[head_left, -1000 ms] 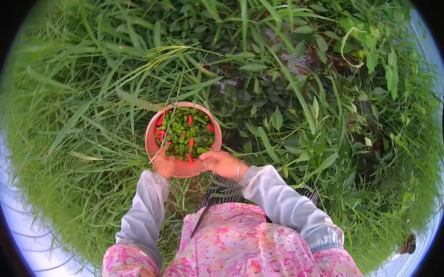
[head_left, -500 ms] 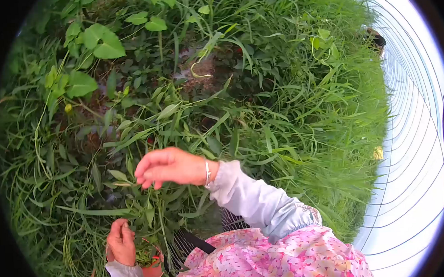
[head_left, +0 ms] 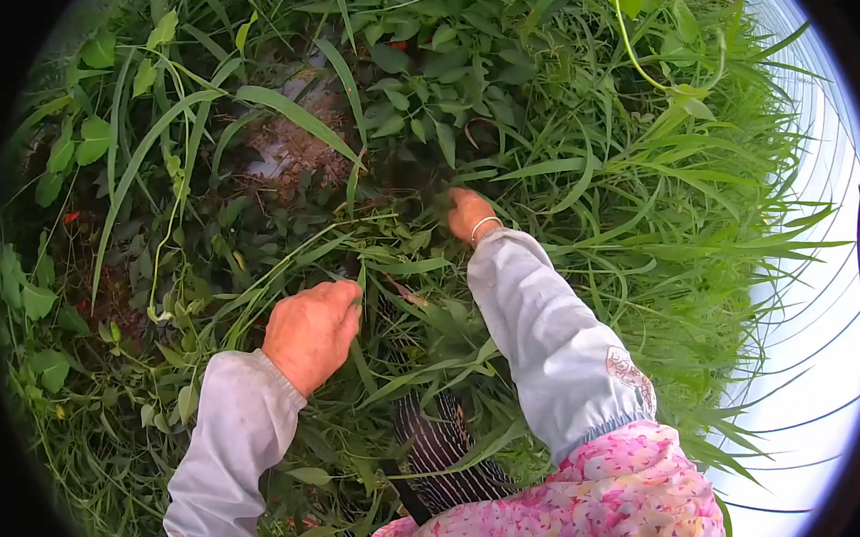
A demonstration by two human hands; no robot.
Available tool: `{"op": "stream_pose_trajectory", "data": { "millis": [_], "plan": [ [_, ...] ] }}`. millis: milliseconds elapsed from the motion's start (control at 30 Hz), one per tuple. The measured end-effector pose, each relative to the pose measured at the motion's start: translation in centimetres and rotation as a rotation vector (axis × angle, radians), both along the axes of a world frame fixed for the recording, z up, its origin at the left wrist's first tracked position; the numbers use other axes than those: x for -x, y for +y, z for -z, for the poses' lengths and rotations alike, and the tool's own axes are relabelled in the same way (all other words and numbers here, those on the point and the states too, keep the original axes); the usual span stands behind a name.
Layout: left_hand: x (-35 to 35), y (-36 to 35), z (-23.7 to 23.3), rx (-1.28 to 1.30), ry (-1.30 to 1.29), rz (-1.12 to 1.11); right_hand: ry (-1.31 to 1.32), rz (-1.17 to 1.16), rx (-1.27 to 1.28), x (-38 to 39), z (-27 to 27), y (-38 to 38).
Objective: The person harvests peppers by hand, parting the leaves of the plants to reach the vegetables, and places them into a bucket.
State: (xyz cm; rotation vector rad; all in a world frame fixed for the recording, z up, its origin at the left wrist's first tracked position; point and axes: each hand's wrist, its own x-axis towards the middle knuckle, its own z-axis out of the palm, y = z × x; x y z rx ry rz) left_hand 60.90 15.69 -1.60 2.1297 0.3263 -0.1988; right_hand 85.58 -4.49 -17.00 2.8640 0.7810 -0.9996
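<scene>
My left hand (head_left: 313, 333) is low among the plants left of centre, its fingers curled closed. Grass blades (head_left: 363, 286) run past its fingertips, but what it grips, if anything, is hidden. Farther forward and to the right, my right hand (head_left: 470, 215) reaches down into dark green leaves, with a white bracelet (head_left: 484, 226) at the wrist. Foliage and blur hide its fingertips. Broad-leaved plants (head_left: 423, 110) grow just beyond it, mixed with long grass.
Tall grass (head_left: 639, 211) fills the right side, beside the pale ribbed wall of a tunnel (head_left: 808, 348). A patch of bare soil (head_left: 300, 149) shows ahead. Small red spots (head_left: 71, 217) lie among leaves at left. Striped dark cloth (head_left: 448, 450) shows below my hands.
My left hand has moved up and right from beside the red container into the plants. My right hand has moved right and forward into the leaves. The view has shifted.
</scene>
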Motion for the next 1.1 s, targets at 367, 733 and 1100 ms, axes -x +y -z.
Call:
{"op": "stream_pose_trajectory", "data": {
  "millis": [367, 733, 1100],
  "plan": [
    [-10.9, -1.0, 11.4, 0.099, -0.041, 0.030, 0.207, 0.390, -0.139, -4.7, 10.7, -1.4],
    [-20.2, -5.4, 24.0, 0.128, 0.289, 0.090, 0.745, 1.338, -1.306, 2.8, 12.9, 0.5],
    [-17.1, -2.1, 29.8, -0.382, 0.044, 0.244, 0.059, 0.649, -0.567, -7.4, 16.9, -4.3]
  ]
}}
